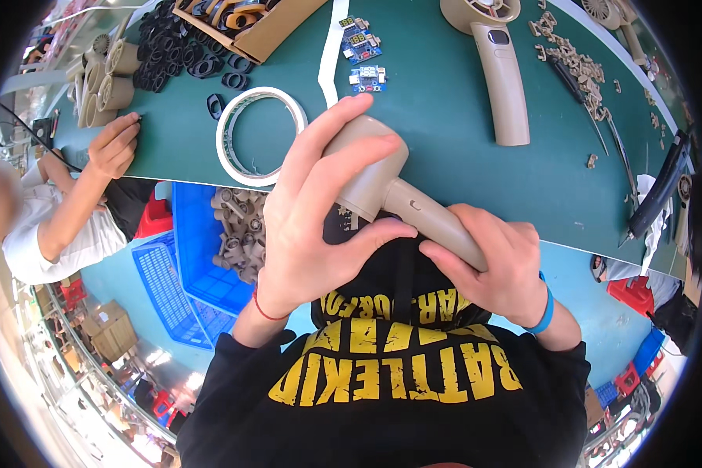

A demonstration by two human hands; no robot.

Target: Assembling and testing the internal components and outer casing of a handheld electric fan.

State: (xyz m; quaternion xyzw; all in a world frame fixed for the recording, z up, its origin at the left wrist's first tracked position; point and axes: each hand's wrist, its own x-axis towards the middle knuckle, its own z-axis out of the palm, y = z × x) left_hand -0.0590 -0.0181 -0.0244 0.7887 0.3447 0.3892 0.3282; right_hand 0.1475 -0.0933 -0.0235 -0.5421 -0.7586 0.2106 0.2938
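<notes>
Beige handheld fan point(415, 204): long axis 10-to-4 o'clock. Left hand point(308, 207) clamped around fan head point(381, 165), at 10; right hand point(501, 261) clamped on handle point(443, 226), at 4.

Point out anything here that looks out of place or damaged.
Small beige parts lie strewn across the right of the green table, a few straying from the main heap; that looks untidy, though perhaps deliberate. The held beige device shows no obvious damage.
</notes>
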